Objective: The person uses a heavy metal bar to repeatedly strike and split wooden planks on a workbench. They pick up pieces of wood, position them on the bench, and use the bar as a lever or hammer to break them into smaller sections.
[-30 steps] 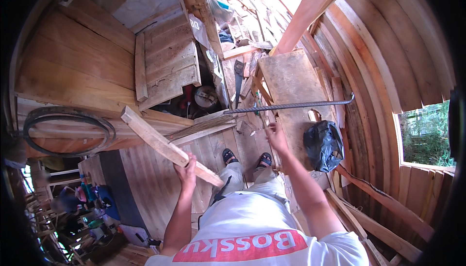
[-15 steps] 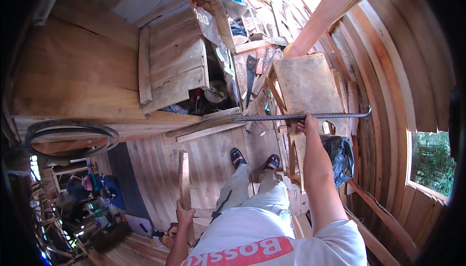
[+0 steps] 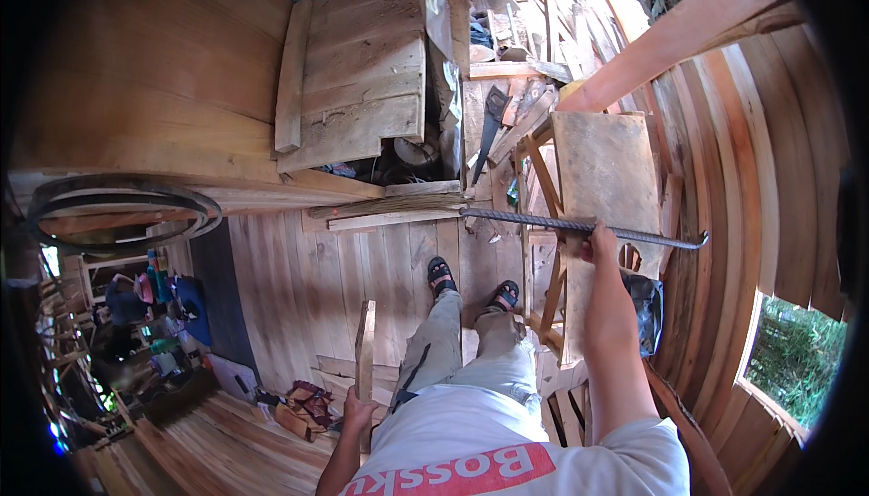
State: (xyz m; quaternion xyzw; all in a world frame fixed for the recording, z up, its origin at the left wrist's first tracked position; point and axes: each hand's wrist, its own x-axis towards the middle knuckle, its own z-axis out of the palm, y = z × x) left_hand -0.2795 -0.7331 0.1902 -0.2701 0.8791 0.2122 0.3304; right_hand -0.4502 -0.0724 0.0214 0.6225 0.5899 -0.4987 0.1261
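My right hand (image 3: 599, 244) is closed around a dark ribbed steel bar (image 3: 534, 219) with a hooked end at the right. The bar runs across in front of me, over a wooden bench (image 3: 605, 170). At the lower left, my left hand (image 3: 357, 412) grips a wooden stick (image 3: 365, 351), which stands roughly upright; its lower end is partly hidden by the hand and my shirt. My feet, in dark sandals, are on the plank floor between the two.
A hand saw (image 3: 490, 131) lies by wood scraps beyond the bench. Ahead stands a wooden cabinet (image 3: 358, 71) with a gap at its corner. Black hoops (image 3: 122, 215) hang at the left. A black plastic bag (image 3: 644, 313) is beside the bench, near the plank wall (image 3: 724, 197).
The view has shifted, moving the cabinet and bench rightward. The steel bar now tilts, its hooked end nearer to me. The wooden stick sits a little lower and further right, still in my left hand.
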